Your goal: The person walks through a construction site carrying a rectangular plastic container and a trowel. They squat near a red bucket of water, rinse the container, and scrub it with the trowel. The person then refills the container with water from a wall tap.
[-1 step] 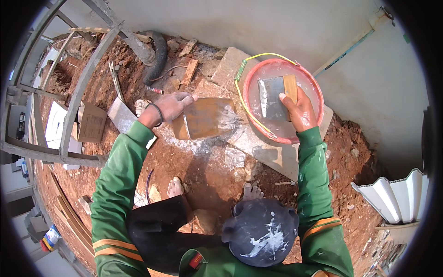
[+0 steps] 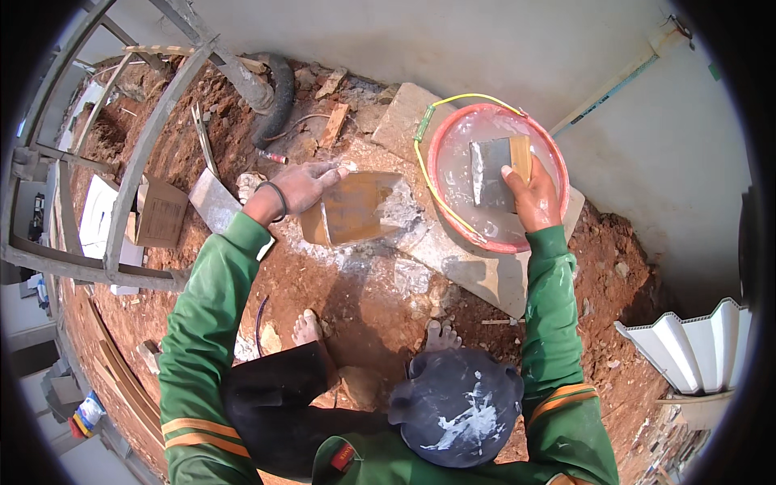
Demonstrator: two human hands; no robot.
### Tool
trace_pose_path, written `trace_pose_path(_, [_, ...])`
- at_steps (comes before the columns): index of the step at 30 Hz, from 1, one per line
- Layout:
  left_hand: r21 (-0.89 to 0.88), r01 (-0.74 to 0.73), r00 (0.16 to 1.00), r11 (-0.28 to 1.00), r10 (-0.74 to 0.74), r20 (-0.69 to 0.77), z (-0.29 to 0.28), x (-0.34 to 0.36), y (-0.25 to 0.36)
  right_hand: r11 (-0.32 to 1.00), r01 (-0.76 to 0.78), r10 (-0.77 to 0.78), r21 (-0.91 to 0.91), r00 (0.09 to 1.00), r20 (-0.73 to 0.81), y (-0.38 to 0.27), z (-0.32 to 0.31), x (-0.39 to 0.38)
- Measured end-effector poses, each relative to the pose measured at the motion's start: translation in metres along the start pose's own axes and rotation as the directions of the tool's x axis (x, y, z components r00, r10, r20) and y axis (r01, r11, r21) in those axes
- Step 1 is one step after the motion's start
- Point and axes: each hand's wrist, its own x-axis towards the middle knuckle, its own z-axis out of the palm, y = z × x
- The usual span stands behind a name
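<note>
My left hand (image 2: 311, 186) grips the upper corner of a rusty, rectangular metal plate (image 2: 349, 208) smeared with pale material along its right side. To the right, my right hand (image 2: 533, 194) holds a wide scraper (image 2: 491, 171) by its wooden top, with a white streak down the grey blade. The scraper is over a red-rimmed bucket (image 2: 447, 129) of cloudy grey liquid, with a yellow handle. The bucket stands on a pale board (image 2: 497, 287). A dark rounded object (image 2: 428, 404) streaked with white is near my body.
Reddish soil and rubble surround my bare feet (image 2: 305, 327). A metal frame (image 2: 153, 129), cardboard box (image 2: 158, 218) and black hose (image 2: 279, 89) are to the left. A wall (image 2: 663, 162) rises behind the bucket; white corrugated sheets (image 2: 687, 347) lie at the lower right.
My right hand and the scraper have shifted slightly to the right over the bucket. My left hand and the rusty plate have barely moved.
</note>
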Motion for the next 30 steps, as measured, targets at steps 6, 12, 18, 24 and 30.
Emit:
trace_pose_path(6, [0.230, -0.056, 0.985, 0.972, 0.091, -0.146, -0.006, -0.012, 0.032, 0.954, -0.013, -0.084, -0.300, 0.947, -0.310, 0.079, -0.006, 0.006])
trace_pose_path(12, [0.520, -0.050, 0.901, 0.853, 0.264, -0.345, 0.004, -0.022, 0.067, 0.942, -0.081, 0.097, 0.324, 0.995, -0.034, 0.030, 0.012, -0.002])
trace_pose_path(18, [0.438, -0.097, 0.926, 0.894, 0.242, -0.290, 0.009, -0.009, 0.068, 0.929, 0.173, -0.195, 0.326, 0.980, 0.038, -0.045, 0.048, -0.008])
trace_pose_path(24, [0.353, -0.059, 0.977, 0.934, 0.127, -0.173, -0.001, -0.014, 0.036, 0.988, 0.150, -0.153, -0.034, 0.973, -0.171, -0.015, 0.020, -0.004])
trace_pose_path(30, [-0.217, 0.009, 0.994, 0.976, 0.015, 0.106, -0.001, -0.013, -0.015, 0.995, 0.020, -0.058, -0.094, 0.905, -0.422, 0.091, -0.008, 0.010])
